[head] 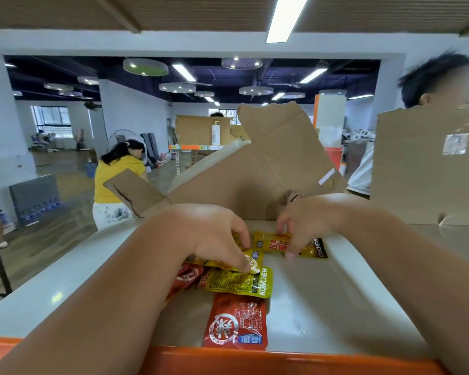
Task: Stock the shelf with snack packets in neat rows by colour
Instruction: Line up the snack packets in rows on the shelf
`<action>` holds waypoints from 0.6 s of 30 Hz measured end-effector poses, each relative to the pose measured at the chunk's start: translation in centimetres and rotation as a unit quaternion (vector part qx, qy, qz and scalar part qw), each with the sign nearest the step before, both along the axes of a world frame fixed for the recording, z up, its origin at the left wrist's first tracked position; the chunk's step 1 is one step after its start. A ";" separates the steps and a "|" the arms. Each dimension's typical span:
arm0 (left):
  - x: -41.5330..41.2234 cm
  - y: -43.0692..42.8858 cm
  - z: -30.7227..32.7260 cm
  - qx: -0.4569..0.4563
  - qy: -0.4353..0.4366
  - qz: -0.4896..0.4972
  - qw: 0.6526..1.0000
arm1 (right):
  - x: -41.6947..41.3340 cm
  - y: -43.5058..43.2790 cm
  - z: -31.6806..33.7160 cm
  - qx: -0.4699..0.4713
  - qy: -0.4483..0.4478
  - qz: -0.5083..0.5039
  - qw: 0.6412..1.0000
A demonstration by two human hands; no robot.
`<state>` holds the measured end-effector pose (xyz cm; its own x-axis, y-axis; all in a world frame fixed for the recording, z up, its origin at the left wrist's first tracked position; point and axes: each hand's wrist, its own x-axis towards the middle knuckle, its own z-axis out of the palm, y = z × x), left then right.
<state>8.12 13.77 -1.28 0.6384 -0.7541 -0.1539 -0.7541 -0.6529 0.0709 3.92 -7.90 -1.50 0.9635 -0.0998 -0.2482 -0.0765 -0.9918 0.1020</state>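
Several snack packets lie on the white shelf point(336, 293). My left hand point(211, 234) reaches over a yellow packet point(252, 261) and its curled fingers pinch it. My right hand point(306, 223) holds another yellow packet point(274, 243) at the back, thumb and fingers curled over it. A third yellow packet point(238, 284) lies face down in the middle. One red packet point(236, 323) sits nearest the orange front edge point(282, 361), and another red one point(187, 277) is partly hidden under my left forearm.
A torn cardboard sheet point(268, 169) leans at the back of the shelf and a cardboard box point(428, 163) stands at the right. A person in a yellow top point(117, 180) is beyond the shelf on the left; another person point(439, 82) is behind the box.
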 end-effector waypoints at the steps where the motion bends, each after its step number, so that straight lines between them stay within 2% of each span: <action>1: 0.1 0.2 0.2 0.013 0.008 -0.006 1.000 | 0.1 0.0 0.0 0.001 0.001 0.000 1.000; 7: 0.7 0.6 0.7 0.067 0.007 -0.020 0.998 | 0.2 0.4 0.1 -0.013 0.009 0.007 1.000; 12: 0.1 0.3 0.6 -0.001 -0.007 -0.010 1.000 | -1.1 0.3 0.6 -0.001 -0.004 -0.013 1.000; 16: -1.5 -0.6 1.5 -0.086 -0.029 -0.017 0.996 | -4.6 -1.3 1.7 0.031 -0.163 -0.036 0.986; 18: -3.0 -1.7 2.2 -0.133 -0.040 -0.028 0.990 | -7.5 -2.7 1.9 0.050 -0.210 -0.025 0.976</action>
<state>5.10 12.08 0.91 0.5960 -0.7962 0.1044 -0.7991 -0.5754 0.1741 -3.60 -10.63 0.43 0.9770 -0.1446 0.1570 -0.1392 -0.9892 -0.0453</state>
